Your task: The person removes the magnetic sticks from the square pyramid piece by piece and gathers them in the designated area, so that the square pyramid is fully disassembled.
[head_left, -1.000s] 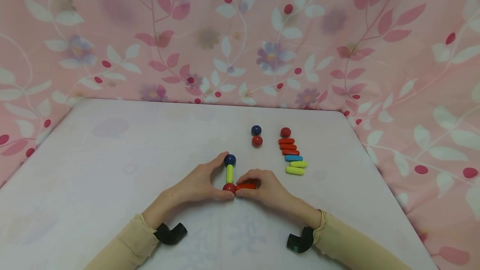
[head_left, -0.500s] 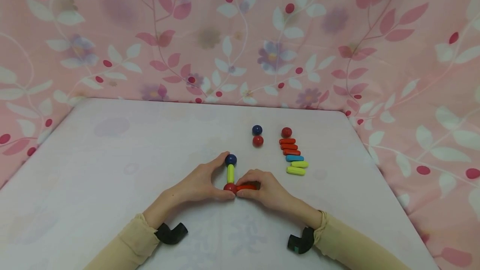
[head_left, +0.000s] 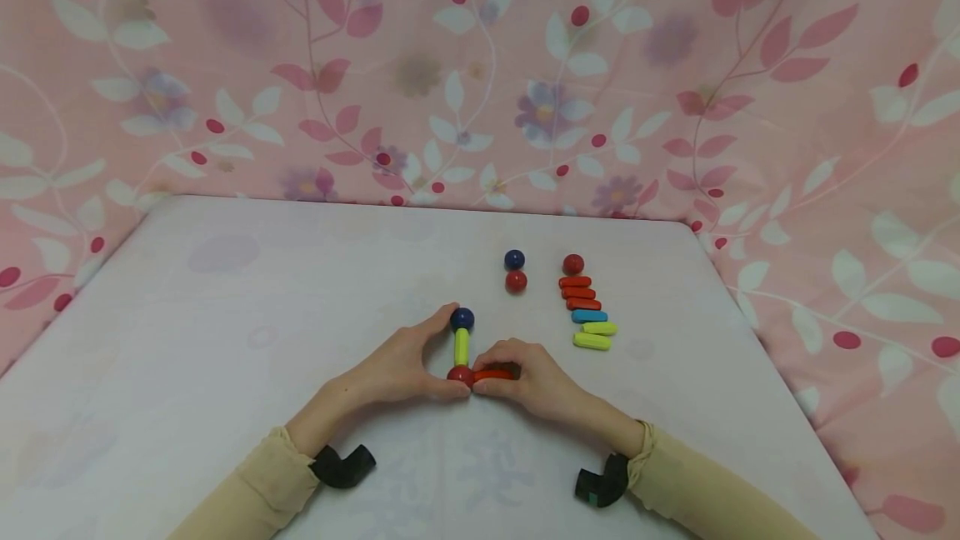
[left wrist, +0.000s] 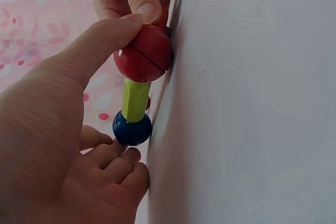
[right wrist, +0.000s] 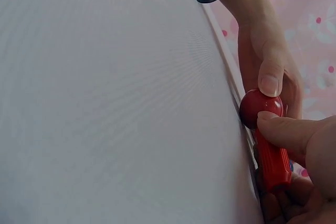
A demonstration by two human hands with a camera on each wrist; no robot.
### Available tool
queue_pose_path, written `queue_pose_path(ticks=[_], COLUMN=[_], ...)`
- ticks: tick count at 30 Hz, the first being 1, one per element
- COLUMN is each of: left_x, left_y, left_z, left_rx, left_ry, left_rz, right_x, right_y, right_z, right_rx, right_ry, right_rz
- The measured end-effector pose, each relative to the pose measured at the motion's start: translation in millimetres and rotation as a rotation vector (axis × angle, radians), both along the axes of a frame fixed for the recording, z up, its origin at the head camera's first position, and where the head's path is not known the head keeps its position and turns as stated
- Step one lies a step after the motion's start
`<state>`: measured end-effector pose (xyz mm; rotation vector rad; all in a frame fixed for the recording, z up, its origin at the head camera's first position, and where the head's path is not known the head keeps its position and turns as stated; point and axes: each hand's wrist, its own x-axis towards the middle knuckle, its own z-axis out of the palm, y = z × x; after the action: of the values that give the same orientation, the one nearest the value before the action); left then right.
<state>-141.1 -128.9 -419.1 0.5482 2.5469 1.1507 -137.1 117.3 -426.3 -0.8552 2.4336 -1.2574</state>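
Note:
My left hand [head_left: 393, 365] holds a small assembly lengthwise, thumb on a red ball [head_left: 459, 376] and fingertips at a dark blue ball [head_left: 462, 319]. A ribbed yellow-green stick [left wrist: 135, 100] joins the two balls. From the right, my right hand [head_left: 543, 382] pinches a red stick [right wrist: 274, 163], whose end meets the red ball at a right angle to the yellow-green stick. In the right wrist view, that hand's thumb lies across where stick and ball meet. How the other fingers grip beneath is partly hidden.
Behind the hands, a loose blue ball [head_left: 514, 260] and red ball [head_left: 516, 282] touch. To their right another red ball [head_left: 573, 263] heads a column of red sticks [head_left: 578, 293], a blue stick [head_left: 589, 317] and yellow-green sticks [head_left: 592, 342]. Floral cloth [head_left: 420, 73] hangs behind the white table [head_left: 225, 315].
The red stick has tilted slightly in my right hand against the red ball. Both hands keep nearly the same place, and the loose pieces lie as before.

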Motion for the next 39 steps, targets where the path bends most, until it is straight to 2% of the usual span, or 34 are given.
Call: queue_pose_path(ticks=[7,12,15,18,22,29,34,39], left_x=[0.3,0.6,0.9,0.9,0.9,1.2,1.5,2.0], left_y=[-1,-2,-2,-1,-1,-1,-1,-1], left_z=[1.5,1.2,1.2,1.4,1.5,1.5,1.7,2.3], left_rx=[0.005,0.008,0.007,0.002,-0.005,-0.011,-0.01,-0.009], left_ry=[-0.005,-0.011,-0.013,-0.02,-0.024,-0.019,-0.021,-0.028], left_rz=[0.0,-0.003,0.001,0.007,0.007,0.003,0.001,0.007], right_x=[1.6,4.9,6.3,6.8,7.5,11.7,15.2,18.1], right_y=[0,8,15,24,37,65,84,98], right_z=[2.9,6.8,9.2,9.1,8.7,9.2,9.5,7.6], right_rx=[0.032,0.012,0.004,0.019,0.03,-0.018,0.007,0.032], right_ry=[0.048,0.021,-0.019,-0.041,-0.035,-0.076,0.002,0.032], right_rz=[0.0,-0.037,-0.098,-0.193,-0.289,-0.35,-0.363,-0.433])
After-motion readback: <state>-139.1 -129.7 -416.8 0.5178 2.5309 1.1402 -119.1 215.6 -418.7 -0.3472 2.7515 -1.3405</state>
